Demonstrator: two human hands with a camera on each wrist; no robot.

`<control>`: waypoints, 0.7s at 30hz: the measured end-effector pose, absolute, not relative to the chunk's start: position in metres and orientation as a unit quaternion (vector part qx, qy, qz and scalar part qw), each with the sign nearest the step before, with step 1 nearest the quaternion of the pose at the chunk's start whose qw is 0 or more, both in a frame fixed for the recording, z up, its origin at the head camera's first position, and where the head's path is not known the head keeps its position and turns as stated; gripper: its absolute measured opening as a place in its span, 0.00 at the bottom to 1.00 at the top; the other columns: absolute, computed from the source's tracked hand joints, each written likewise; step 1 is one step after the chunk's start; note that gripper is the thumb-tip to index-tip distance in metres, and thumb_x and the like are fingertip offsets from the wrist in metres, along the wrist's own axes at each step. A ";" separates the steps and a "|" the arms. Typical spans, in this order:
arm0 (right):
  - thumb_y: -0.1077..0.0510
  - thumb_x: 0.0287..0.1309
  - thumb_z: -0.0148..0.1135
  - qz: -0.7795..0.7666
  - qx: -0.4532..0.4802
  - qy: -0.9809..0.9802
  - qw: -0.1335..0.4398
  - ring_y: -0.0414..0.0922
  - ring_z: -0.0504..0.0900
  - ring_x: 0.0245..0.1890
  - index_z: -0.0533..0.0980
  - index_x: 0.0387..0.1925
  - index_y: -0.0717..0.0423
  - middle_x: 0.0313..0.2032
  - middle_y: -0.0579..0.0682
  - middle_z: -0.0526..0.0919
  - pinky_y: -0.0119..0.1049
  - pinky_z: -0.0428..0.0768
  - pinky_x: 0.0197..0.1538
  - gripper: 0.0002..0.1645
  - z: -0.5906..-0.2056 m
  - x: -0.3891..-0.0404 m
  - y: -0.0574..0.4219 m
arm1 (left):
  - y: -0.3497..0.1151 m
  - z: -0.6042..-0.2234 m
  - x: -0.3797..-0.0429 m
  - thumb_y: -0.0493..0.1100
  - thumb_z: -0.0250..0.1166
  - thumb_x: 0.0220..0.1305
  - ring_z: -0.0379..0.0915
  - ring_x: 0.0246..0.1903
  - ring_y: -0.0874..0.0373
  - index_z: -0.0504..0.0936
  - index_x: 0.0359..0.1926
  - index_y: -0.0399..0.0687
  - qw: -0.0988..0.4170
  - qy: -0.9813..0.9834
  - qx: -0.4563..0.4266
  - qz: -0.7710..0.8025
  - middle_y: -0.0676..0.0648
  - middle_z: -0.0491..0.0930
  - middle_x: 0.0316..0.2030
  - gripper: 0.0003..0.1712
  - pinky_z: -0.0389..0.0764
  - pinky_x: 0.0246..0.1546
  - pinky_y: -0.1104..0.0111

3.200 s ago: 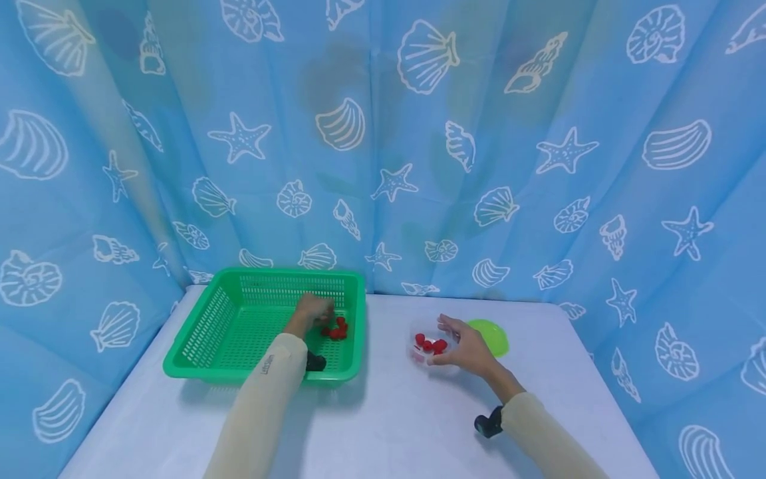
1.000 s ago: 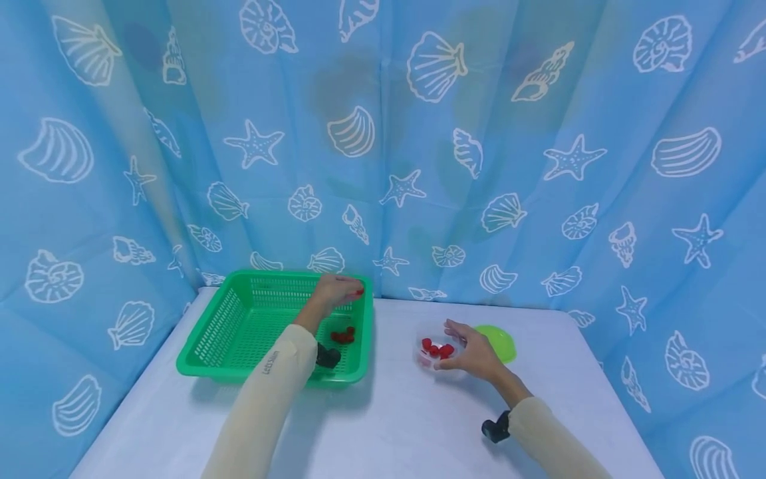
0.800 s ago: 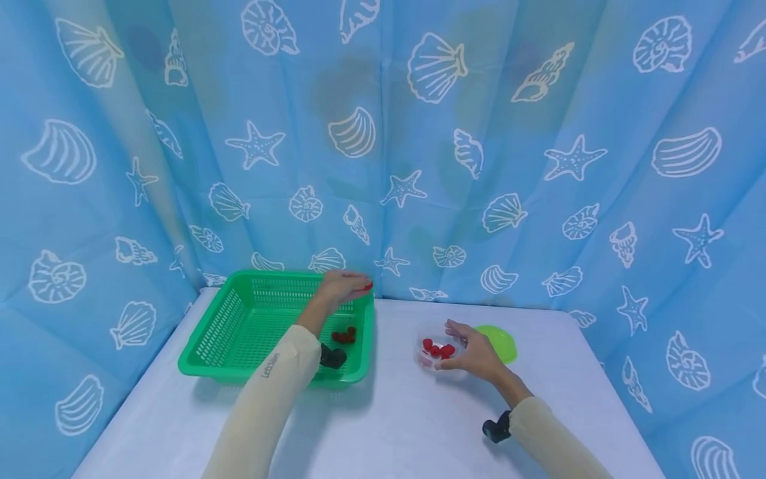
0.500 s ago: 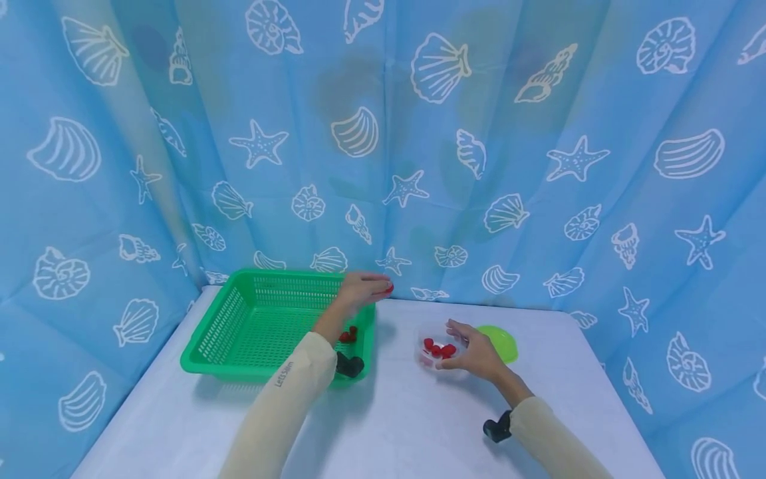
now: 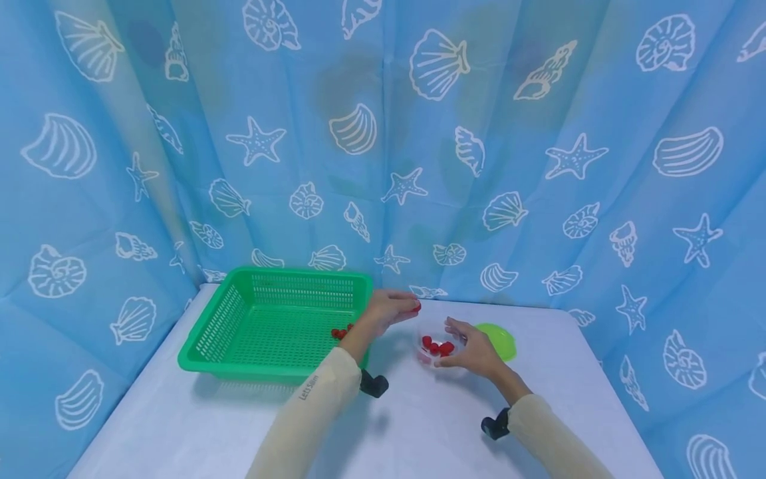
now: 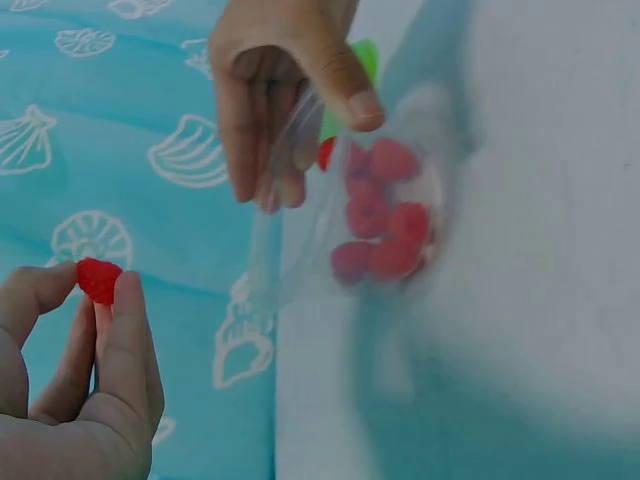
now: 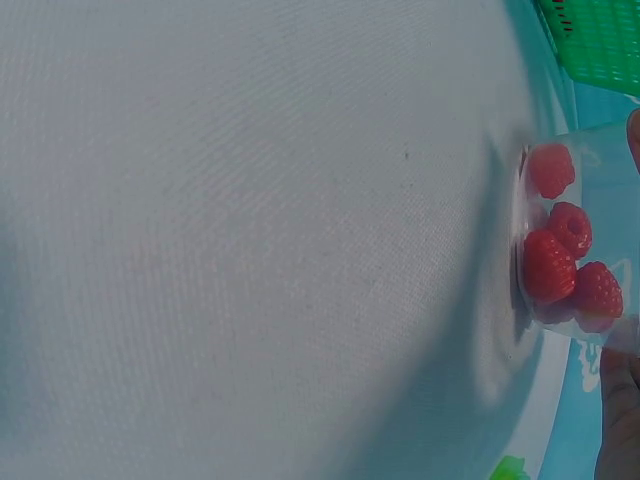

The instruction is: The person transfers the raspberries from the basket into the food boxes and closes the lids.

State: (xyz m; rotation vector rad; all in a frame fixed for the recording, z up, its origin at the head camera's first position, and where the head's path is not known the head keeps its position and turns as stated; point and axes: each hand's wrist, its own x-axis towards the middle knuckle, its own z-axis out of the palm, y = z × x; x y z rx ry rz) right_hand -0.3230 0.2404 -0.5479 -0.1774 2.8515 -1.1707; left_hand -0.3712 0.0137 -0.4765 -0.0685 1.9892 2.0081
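Note:
My left hand (image 5: 384, 313) pinches a single red raspberry (image 6: 98, 281) between thumb and fingertips, above the table between the basket and the container. The right hand (image 5: 475, 349) grips the rim of a clear plastic container (image 5: 426, 362), its thumb and fingers on opposite sides. Inside the container lie several raspberries (image 7: 549, 266), seen through the wall in both wrist views. A green slotted basket (image 5: 272, 369) stands on the left, with a few more raspberries (image 5: 340, 332) in its right end, partly hidden by my left wrist.
A lime-green lid (image 5: 498, 340) lies on the white-covered table (image 5: 443, 432) just behind and right of the right hand. A blue curtain (image 5: 359, 173) with white shell prints hangs close behind the table's back edge.
The left hand has come up out of the basket with a raspberry and moved right, past the basket's rim toward the container. The right hand stays on the container.

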 end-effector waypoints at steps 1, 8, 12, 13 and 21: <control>0.37 0.27 0.83 -0.379 -0.059 0.923 0.027 0.51 0.65 0.68 0.61 0.72 0.38 0.65 0.45 0.72 0.53 0.77 0.56 0.67 -0.548 -0.323 0.240 | 0.016 -0.478 -0.370 0.43 0.72 0.58 0.84 0.41 0.55 0.83 0.51 0.44 0.156 0.699 -0.024 0.698 0.46 0.84 0.43 0.19 0.83 0.44 0.65; 0.38 0.27 0.84 -0.379 -0.064 0.923 0.020 0.52 0.66 0.67 0.61 0.72 0.41 0.65 0.46 0.72 0.55 0.76 0.56 0.67 -0.547 -0.322 0.240 | 0.031 -0.494 -0.363 0.46 0.72 0.59 0.83 0.41 0.56 0.83 0.51 0.48 0.159 0.729 -0.044 0.664 0.49 0.84 0.42 0.20 0.78 0.53 0.57; 0.38 0.27 0.83 -0.377 -0.067 0.924 0.022 0.51 0.66 0.67 0.61 0.72 0.39 0.65 0.45 0.72 0.54 0.76 0.56 0.66 -0.545 -0.321 0.239 | 0.038 -0.502 -0.362 0.47 0.73 0.58 0.83 0.38 0.57 0.84 0.46 0.49 0.158 0.754 -0.063 0.634 0.50 0.83 0.38 0.16 0.79 0.53 0.58; 0.37 0.27 0.83 -0.377 -0.069 0.923 0.022 0.51 0.66 0.67 0.61 0.72 0.38 0.65 0.45 0.72 0.54 0.76 0.56 0.66 -0.545 -0.321 0.239 | 0.040 -0.503 -0.362 0.47 0.73 0.57 0.82 0.37 0.57 0.84 0.45 0.50 0.155 0.763 -0.065 0.624 0.51 0.83 0.37 0.15 0.79 0.52 0.59; 0.37 0.26 0.83 -0.385 -0.068 0.920 0.021 0.51 0.66 0.67 0.62 0.71 0.37 0.65 0.45 0.72 0.55 0.75 0.57 0.66 -0.545 -0.321 0.240 | 0.049 -0.508 -0.362 0.47 0.74 0.56 0.82 0.33 0.57 0.86 0.39 0.50 0.149 0.786 -0.057 0.598 0.51 0.83 0.33 0.11 0.81 0.48 0.60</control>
